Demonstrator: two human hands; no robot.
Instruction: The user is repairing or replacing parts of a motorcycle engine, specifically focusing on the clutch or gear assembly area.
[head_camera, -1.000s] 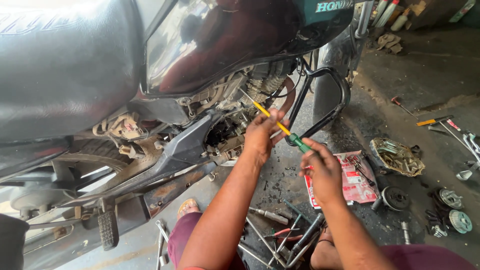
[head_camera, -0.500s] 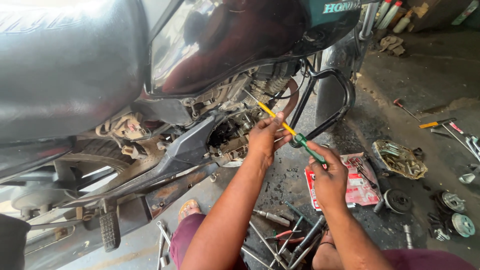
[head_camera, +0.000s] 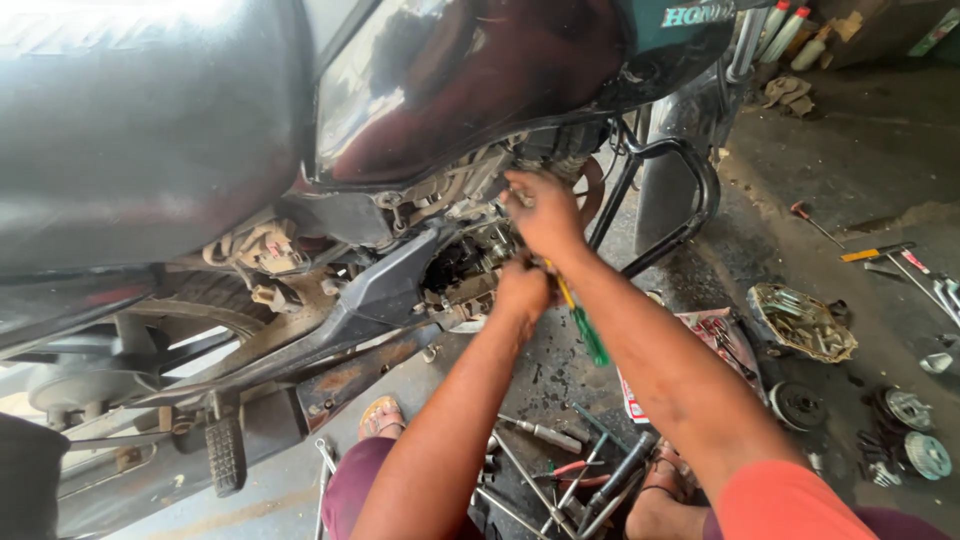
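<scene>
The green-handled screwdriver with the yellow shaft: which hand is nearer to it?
Left. The left hand is closed on the green-handled screwdriver, whose handle hangs just below it. The right hand is higher up, apart from it, at the engine.

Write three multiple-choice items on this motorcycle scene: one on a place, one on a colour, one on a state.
1. Where is the right hand?
A. on the seat
B. at the engine under the tank
C. on the floor

2. What colour is the screwdriver handle?
A. red
B. blue
C. green

3. How does the left hand stand?
A. closed around the screwdriver
B. open and empty
C. resting on a tyre

Answers: B, the hand reaches into the engine parts; C, the handle hanging below the hand is green; A, the shaft runs out of the closed hand.
</scene>
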